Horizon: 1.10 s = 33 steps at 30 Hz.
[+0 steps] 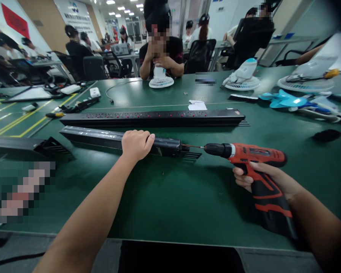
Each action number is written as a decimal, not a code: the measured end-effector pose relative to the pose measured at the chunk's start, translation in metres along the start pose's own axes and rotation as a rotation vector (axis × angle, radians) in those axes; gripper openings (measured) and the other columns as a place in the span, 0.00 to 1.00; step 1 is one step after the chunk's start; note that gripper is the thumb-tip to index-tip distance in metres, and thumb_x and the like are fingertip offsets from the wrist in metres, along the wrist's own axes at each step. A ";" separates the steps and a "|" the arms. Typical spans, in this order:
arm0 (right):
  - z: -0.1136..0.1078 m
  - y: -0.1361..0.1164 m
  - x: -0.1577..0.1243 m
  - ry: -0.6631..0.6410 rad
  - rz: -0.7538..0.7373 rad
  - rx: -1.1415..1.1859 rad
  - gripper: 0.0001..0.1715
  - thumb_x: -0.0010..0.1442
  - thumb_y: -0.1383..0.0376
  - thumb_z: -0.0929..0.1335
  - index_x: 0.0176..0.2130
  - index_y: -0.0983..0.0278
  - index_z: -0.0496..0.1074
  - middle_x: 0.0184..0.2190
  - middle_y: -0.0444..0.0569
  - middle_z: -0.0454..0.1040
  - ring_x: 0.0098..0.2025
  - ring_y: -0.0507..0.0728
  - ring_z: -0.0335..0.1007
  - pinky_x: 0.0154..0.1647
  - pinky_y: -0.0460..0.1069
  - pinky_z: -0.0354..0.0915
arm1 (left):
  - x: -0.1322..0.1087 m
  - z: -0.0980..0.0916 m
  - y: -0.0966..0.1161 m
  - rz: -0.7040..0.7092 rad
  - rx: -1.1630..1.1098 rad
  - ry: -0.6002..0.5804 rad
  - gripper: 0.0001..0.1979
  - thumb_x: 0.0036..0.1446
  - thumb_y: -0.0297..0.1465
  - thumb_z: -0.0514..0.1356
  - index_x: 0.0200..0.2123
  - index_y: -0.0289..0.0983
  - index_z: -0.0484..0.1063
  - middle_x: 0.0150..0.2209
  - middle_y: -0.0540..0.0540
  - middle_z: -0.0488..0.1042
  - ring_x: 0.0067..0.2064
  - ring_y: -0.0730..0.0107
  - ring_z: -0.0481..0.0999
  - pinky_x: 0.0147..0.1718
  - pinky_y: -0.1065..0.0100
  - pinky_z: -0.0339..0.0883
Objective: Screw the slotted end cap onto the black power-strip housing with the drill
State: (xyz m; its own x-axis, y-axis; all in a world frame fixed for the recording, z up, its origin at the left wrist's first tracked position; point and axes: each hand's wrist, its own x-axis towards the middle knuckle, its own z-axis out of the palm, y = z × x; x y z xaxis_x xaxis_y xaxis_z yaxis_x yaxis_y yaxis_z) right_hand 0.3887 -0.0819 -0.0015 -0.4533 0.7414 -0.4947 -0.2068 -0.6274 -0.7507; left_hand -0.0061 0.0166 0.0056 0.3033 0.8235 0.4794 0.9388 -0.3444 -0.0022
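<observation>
My left hand [136, 144] is wrapped over a long black power strip housing [102, 137], pressing it against the green table. My right hand [268, 178] grips a red and black cordless drill [258, 153], its index finger at the trigger. The drill's long thin bit [195, 146] points left and reaches the right end of the housing; whether it sits on a screw is too small to tell. A flat slotted bracket [191, 155] sticks out at that end. Behind lies a second black power strip [150, 117], its row of sockets and red switches facing up.
Another black housing [14, 144] lies at the left, and a yellow-handled screwdriver [54, 115] behind. White fan parts [241, 77] and blue fan blades [287, 100] are at the back right. Across the table, a person [161, 49] handles a small white fan [160, 80].
</observation>
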 end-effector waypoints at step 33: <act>-0.010 0.006 0.002 -0.043 -0.062 0.001 0.31 0.39 0.40 0.64 0.33 0.60 0.67 0.14 0.39 0.60 0.17 0.49 0.50 0.15 0.45 0.54 | 0.000 0.000 0.000 -0.012 -0.015 -0.004 0.28 0.73 0.44 0.45 0.29 0.40 0.77 0.29 0.43 0.79 0.33 0.56 0.75 0.38 0.56 0.59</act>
State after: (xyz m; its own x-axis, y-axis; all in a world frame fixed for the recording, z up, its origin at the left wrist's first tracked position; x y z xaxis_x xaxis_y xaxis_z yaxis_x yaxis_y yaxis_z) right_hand 0.3950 -0.0816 -0.0109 -0.4766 0.7679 -0.4280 -0.2363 -0.5808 -0.7790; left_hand -0.0058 0.0164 0.0051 0.2930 0.8291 0.4761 0.9397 -0.3416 0.0166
